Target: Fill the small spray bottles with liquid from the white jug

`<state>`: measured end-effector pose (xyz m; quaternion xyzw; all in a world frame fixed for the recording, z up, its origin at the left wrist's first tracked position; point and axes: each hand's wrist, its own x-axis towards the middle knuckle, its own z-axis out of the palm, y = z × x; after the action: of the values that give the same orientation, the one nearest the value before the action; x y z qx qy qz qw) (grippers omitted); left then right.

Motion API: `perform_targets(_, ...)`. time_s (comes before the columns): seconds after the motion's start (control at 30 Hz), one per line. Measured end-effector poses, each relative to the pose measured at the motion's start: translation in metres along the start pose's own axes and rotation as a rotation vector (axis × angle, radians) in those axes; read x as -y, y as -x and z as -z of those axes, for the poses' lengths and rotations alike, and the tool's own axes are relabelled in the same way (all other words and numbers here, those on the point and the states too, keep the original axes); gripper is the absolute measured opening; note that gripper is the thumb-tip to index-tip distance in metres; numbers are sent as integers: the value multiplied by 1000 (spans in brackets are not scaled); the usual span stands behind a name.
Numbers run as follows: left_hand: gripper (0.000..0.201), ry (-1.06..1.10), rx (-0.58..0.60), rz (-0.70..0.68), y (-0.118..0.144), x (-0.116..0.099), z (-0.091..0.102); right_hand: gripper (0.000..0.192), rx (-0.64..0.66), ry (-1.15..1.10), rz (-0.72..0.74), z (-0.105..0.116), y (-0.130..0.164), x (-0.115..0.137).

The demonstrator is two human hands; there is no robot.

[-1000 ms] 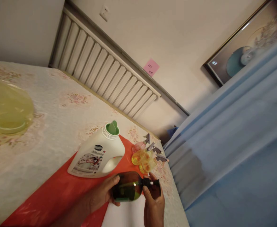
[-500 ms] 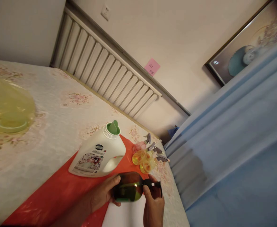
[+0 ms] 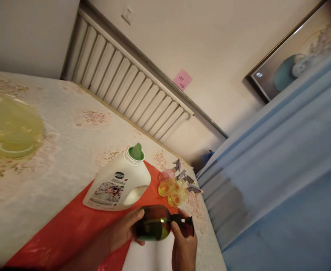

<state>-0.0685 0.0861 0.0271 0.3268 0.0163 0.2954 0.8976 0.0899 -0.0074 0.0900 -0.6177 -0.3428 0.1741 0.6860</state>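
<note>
My left hand [image 3: 122, 230] grips the body of a dark green spray bottle [image 3: 153, 227], held on its side just above the table. My right hand [image 3: 183, 244] pinches the bottle's black spray head [image 3: 184, 224] at the neck. Behind the hands a white detergent jug [image 3: 118, 183] with an open green spout stands on a red plastic sheet [image 3: 66, 231]. To the right of the jug stand three small spray bottles [image 3: 174, 188], pink and yellow, with grey triggers.
A floral cloth [image 3: 69, 143] covers the table. A yellow translucent bowl [image 3: 11, 131] sits at the far left. A white slatted panel [image 3: 131, 90] leans against the wall behind. Blue fabric [image 3: 281, 169] hangs at the right beside the table edge.
Both hands keep their hold on the green bottle and have barely moved. The view has shifted slightly.
</note>
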Motion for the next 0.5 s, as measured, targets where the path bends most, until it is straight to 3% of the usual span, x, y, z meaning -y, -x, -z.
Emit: perform_targets(0.5,56,-90,-28,54,0,0,0,61,36,-92,-65,-3,-1,1)
